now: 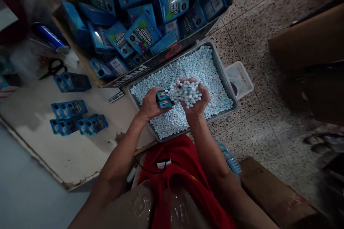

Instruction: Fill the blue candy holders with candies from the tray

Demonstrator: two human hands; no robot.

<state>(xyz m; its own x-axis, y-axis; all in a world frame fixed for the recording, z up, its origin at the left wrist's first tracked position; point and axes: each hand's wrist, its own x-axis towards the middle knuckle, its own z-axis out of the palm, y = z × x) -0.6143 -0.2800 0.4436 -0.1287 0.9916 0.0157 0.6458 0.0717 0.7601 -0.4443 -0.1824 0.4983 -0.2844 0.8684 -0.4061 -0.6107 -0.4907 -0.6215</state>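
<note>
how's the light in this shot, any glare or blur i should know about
All in the head view: dim light, with the brown carton at far right in shadow; the pellets in the right hand come out brighter; a glare streak on the blue can; a smeared upper-left corner; print on the small boxes on the table too soft to read.

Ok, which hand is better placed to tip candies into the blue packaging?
Probably your right hand: it's cupped, with a heap of candies in it, right beside the blue packaging. Your left hand is occupied, gripping that packaging.
</note>
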